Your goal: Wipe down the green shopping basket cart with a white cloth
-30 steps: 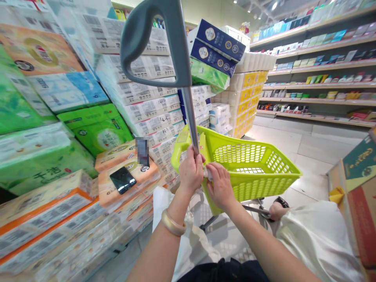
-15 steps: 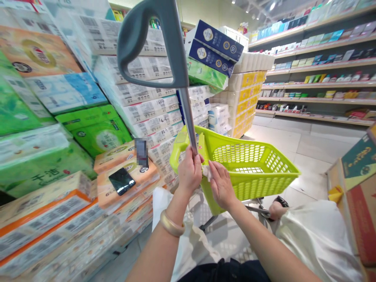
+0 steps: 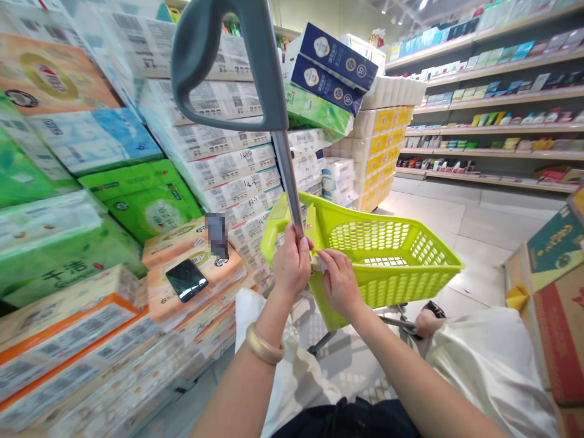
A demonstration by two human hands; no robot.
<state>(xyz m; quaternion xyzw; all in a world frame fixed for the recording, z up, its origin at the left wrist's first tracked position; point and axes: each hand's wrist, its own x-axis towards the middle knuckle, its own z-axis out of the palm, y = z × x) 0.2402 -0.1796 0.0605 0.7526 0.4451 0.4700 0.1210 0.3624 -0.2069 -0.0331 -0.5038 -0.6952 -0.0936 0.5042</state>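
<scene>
My left hand (image 3: pixel 292 264) is wrapped around the lower end of a metal pole (image 3: pixel 289 176), which rises to a grey loop handle (image 3: pixel 271 73). The pole belongs to a lime-green rolling shopping basket (image 3: pixel 387 285), whose visible inside has nothing in it. Pinched in the fingers of my right hand (image 3: pixel 341 285) is a small white tissue (image 3: pixel 319 263). It is close to the pole's base, beside the left hand; whether it touches the pole or the basket rim is hard to make out.
Stacked tissue packs (image 3: pixel 41 304) fill the left side, and a dark phone (image 3: pixel 186 280) lies on an orange pack (image 3: pixel 159 301). Shelves of small goods (image 3: pixel 493 131) line the back right. Cardboard boxes (image 3: pixel 559 304) stand at the right edge. Pale tiles (image 3: pixel 486 225) cover the floor.
The view has shifted slightly, so the handle sits higher and further left. My right hand with the tissue has moved a little, staying beside the left hand, which keeps its grip.
</scene>
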